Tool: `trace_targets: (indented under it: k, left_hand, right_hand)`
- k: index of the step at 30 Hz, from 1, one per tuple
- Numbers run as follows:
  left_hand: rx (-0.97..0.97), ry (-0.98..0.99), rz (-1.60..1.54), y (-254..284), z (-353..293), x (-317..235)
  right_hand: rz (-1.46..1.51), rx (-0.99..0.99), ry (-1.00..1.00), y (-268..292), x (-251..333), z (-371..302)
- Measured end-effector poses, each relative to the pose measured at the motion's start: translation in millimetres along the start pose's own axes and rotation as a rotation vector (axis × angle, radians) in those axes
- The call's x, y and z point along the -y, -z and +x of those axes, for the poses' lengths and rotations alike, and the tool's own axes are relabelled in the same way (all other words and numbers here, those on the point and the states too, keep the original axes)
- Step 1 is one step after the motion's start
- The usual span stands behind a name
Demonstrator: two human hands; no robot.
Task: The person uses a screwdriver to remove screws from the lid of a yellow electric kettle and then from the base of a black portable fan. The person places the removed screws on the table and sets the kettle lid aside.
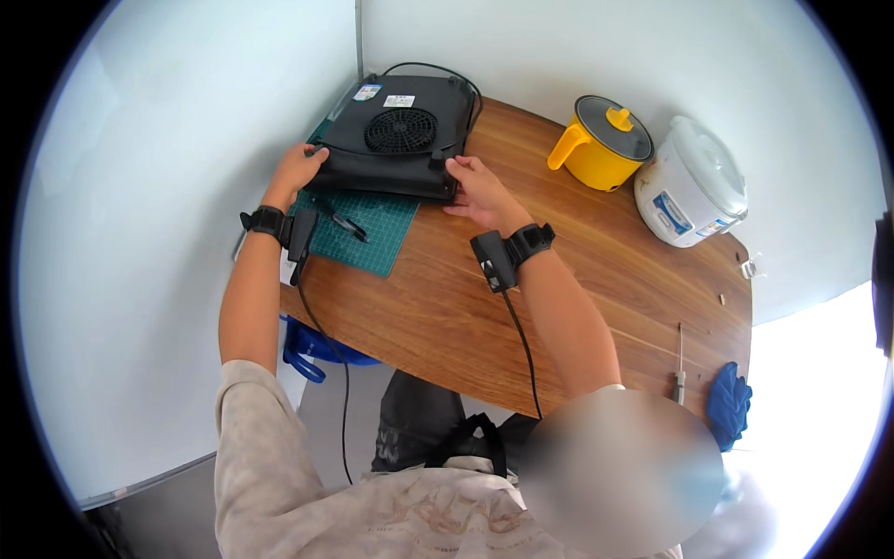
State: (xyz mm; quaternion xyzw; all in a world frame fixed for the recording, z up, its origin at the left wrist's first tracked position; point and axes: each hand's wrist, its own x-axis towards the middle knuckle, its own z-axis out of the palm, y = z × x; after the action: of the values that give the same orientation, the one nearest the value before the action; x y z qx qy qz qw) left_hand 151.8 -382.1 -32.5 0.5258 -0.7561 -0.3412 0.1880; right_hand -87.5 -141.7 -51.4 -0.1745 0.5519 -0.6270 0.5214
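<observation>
A black induction cooker point(372, 170) lies with its underside up at the far left of the table, showing a round fan grille and two labels. My left hand point(298, 171) grips its near left corner. At the near right corner my right hand point(479, 190) holds the edge, thumb on top and fingers lower down the side. Part of the cooker rests over a green cutting mat point(384, 244). On that mat, just in front of the cooker, lies a slim black tool point(346, 224), perhaps a pen or knife. The black power cord point(438, 67) loops behind the cooker.
A yellow electric pot point(603, 166) with a glass lid and a white rice cooker point(694, 186) stand at the back right. Near the right edge are a screwdriver point(680, 373) and a blue cloth point(728, 404). White walls border the wooden table point(447, 307) left and behind.
</observation>
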Motion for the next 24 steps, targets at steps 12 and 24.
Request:
trace_targets:
  k: [12,24]
  left_hand:
    - [0.294,0.059,-0.261,1.2,-34.7,-22.1]
    - [0.288,0.096,-0.508,-16.1,-122.0,-31.8]
  right_hand:
    - [0.227,0.101,0.017,27.2,11.7,-25.0]
    - [0.130,0.158,-0.067,61.4,3.2,-90.0]
